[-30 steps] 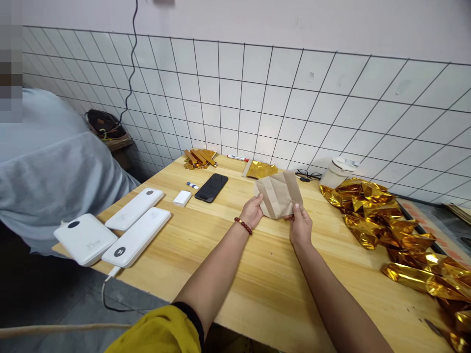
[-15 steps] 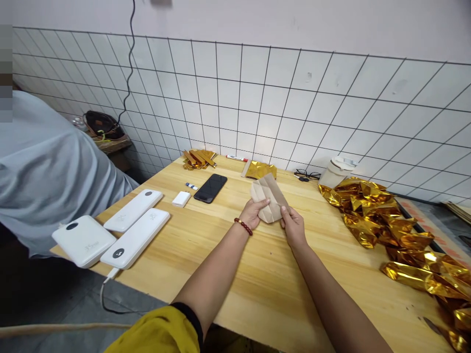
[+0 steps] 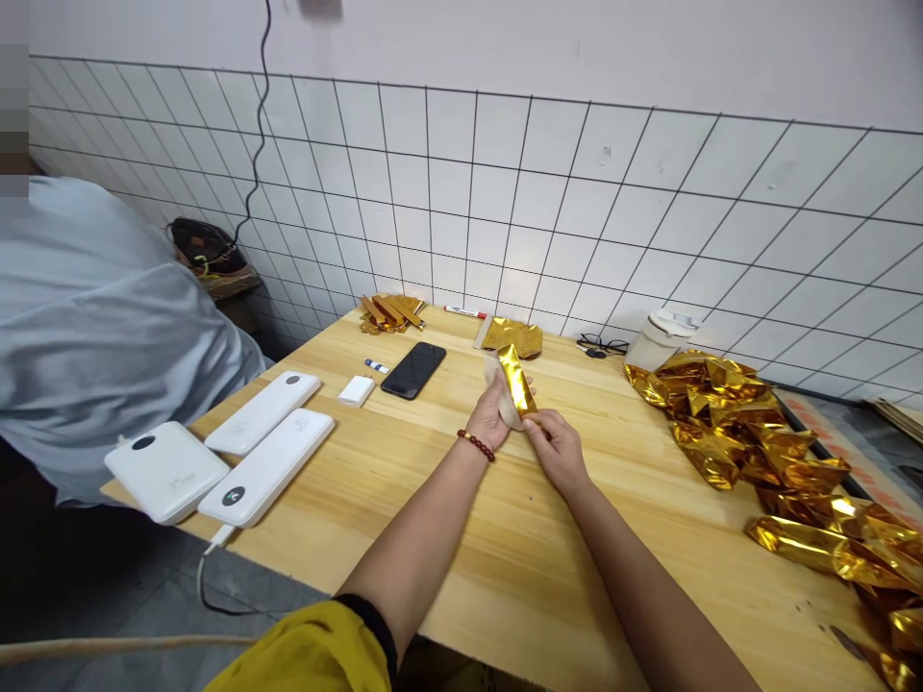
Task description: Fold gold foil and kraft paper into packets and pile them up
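A sheet of gold foil paper [image 3: 516, 381] is up off the table between my hands. One shiny gold strip of it is folded over, with the dull beige back showing on the left. My left hand [image 3: 488, 420], with a dark red bead bracelet at the wrist, holds the sheet from below and the left; part of its fingers is hidden behind it. My right hand [image 3: 561, 450] pinches the sheet's lower right end between thumb and finger. Just beyond, another flat piece of gold foil paper [image 3: 525, 336] lies near the wall.
Folded gold strips [image 3: 391, 313], a marker [image 3: 465, 312], a phone [image 3: 413, 370], a white charger [image 3: 356, 390] and white power banks [image 3: 270, 466] lie on the wooden table [image 3: 418, 500]. Glasses [image 3: 603, 344], a lidded cup [image 3: 660, 338] and crumpled gold foil [image 3: 757, 423] are right. A person [image 3: 108, 336] is left.
The sheet's right edge has been folded over, so a gold strip now shows where the beige back did. My right hand has moved slightly left and down.
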